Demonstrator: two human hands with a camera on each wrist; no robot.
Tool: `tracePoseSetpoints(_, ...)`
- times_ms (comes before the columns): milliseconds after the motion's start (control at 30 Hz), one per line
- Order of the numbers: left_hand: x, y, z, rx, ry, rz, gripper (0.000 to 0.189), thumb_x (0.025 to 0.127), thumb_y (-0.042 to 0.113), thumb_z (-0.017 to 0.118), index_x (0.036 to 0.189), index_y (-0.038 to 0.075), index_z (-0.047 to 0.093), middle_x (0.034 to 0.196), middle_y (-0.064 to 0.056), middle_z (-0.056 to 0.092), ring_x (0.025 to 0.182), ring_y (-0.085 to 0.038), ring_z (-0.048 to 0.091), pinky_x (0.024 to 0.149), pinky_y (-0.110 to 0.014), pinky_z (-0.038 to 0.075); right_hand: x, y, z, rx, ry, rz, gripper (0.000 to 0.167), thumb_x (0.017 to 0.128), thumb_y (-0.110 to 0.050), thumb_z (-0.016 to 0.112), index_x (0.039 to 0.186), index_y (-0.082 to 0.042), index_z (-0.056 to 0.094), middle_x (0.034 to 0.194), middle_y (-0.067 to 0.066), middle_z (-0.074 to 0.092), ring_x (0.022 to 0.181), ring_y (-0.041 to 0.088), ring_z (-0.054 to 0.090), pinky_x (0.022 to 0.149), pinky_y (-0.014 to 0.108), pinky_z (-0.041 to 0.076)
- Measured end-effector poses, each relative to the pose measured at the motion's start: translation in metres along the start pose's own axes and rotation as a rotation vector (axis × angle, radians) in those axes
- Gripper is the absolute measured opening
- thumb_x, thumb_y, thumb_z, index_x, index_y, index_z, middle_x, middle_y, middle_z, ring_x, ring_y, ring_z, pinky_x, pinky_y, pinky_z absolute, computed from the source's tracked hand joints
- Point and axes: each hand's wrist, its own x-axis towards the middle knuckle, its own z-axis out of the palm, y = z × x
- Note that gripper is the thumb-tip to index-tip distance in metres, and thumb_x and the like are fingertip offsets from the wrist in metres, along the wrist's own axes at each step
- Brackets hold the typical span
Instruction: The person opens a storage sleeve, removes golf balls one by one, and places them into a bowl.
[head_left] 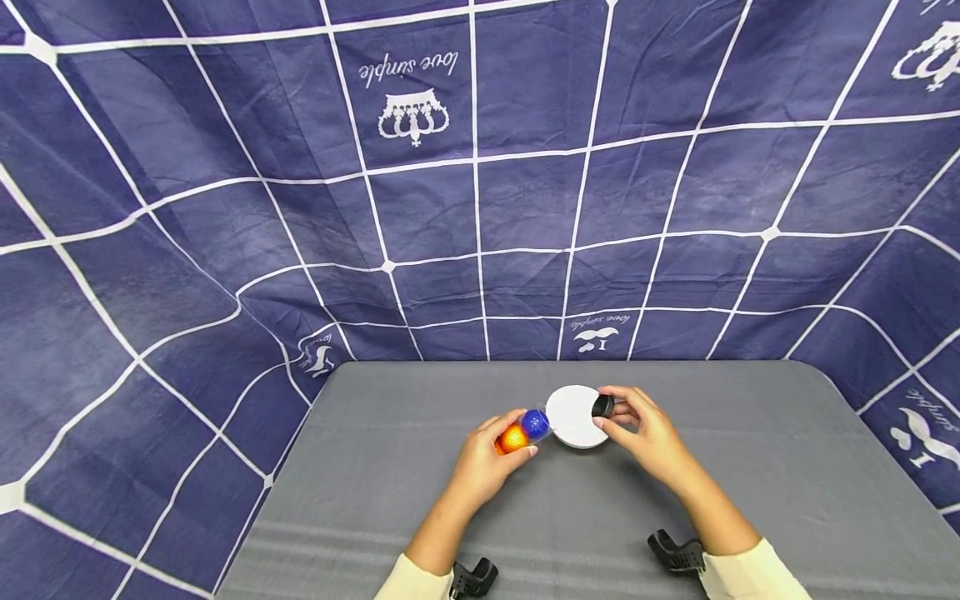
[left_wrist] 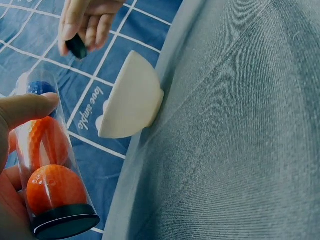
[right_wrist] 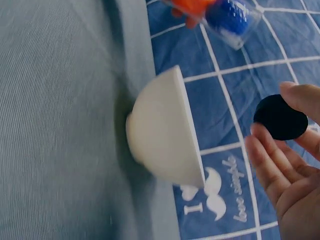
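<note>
My left hand (head_left: pixel 478 461) grips a clear plastic tube (left_wrist: pixel 75 186), with the thumb across its side. Inside it are two orange balls (left_wrist: pixel 56 189) and one blue ball (head_left: pixel 536 425); the dimpled surfaces look like golf balls. A black cap (left_wrist: pixel 67 221) closes the bottom end of the tube, while the blue-ball end has no cap and points toward a white bowl (head_left: pixel 570 419). Between thumb and fingers my right hand (head_left: pixel 648 433) pinches a black round cap (right_wrist: pixel 281 117), held up by the bowl's right rim. The bowl stands upright on the table.
The grey cloth-covered table (head_left: pixel 375 492) carries the bowl near its middle. Behind and at the sides hangs a blue curtain (head_left: pixel 525 200) with white grid lines. Black wrist mounts (head_left: pixel 474 577) show near both cream sleeves.
</note>
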Motion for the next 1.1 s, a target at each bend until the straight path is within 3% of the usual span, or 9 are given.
tracePoseSetpoints(100, 0.001, -0.003, 0.001, -0.012, 0.000, -0.016, 0.050, 0.081, 0.025, 0.085, 0.128, 0.019, 0.069, 0.113, -0.005, 0.072, 0.098, -0.017, 0.066, 0.084, -0.026, 0.055, -0.001, 0.006, -0.009, -0.068, 0.018, 0.048, 0.041, 0.086, -0.001, 0.077, 0.123, 0.004, 0.062, 0.108, 0.018, 0.061, 0.088, -0.003, 0.064, 0.079, 0.012, 0.054)
tracePoseSetpoints(367, 0.002, -0.004, 0.000, -0.031, 0.016, -0.021, 0.049, 0.081, 0.026, 0.085, 0.127, 0.019, 0.070, 0.114, -0.006, 0.072, 0.099, -0.020, 0.067, 0.085, -0.028, 0.055, 0.000, 0.031, -0.029, -0.234, 0.006, 0.295, 0.041, 0.087, -0.013, 0.078, 0.119, 0.007, 0.061, 0.105, 0.019, 0.062, 0.082, -0.003, 0.062, 0.070, 0.014, 0.053)
tracePoseSetpoints(500, 0.002, -0.005, 0.000, -0.035, 0.014, -0.027, 0.049, 0.081, 0.026, 0.085, 0.127, 0.018, 0.070, 0.113, -0.006, 0.072, 0.097, -0.019, 0.067, 0.084, -0.026, 0.055, -0.003, 0.042, -0.034, -0.326, 0.000, 0.283, 0.038, 0.083, -0.010, 0.081, 0.113, 0.006, 0.064, 0.101, 0.019, 0.062, 0.081, 0.008, 0.063, 0.067, 0.016, 0.051)
tracePoseSetpoints(667, 0.004, -0.006, 0.001, -0.048, 0.014, -0.029, 0.051, 0.081, 0.024, 0.085, 0.128, 0.017, 0.069, 0.118, -0.007, 0.072, 0.102, -0.021, 0.068, 0.087, -0.028, 0.056, -0.007, 0.051, -0.036, -0.427, -0.054, 0.233, 0.033, 0.080, -0.011, 0.083, 0.109, 0.000, 0.069, 0.097, 0.014, 0.063, 0.079, 0.013, 0.058, 0.066, 0.023, 0.046)
tracePoseSetpoints(833, 0.005, -0.006, 0.002, -0.064, 0.007, -0.030, 0.051, 0.081, 0.023, 0.085, 0.129, 0.017, 0.069, 0.121, -0.008, 0.071, 0.106, -0.022, 0.068, 0.091, -0.029, 0.056, -0.011, 0.058, -0.040, -0.482, -0.087, 0.242, 0.032, 0.081, -0.013, 0.082, 0.108, -0.002, 0.071, 0.099, 0.010, 0.066, 0.084, 0.016, 0.057, 0.072, 0.028, 0.045)
tracePoseSetpoints(1100, 0.005, -0.004, 0.001, -0.045, 0.003, -0.027, 0.051, 0.081, 0.024, 0.085, 0.129, 0.017, 0.069, 0.120, -0.007, 0.072, 0.105, -0.021, 0.068, 0.091, -0.030, 0.056, -0.018, 0.064, -0.043, -0.541, -0.138, 0.243, 0.038, 0.080, -0.014, 0.082, 0.114, 0.000, 0.071, 0.108, 0.019, 0.069, 0.094, 0.030, 0.063, 0.084, 0.048, 0.048)
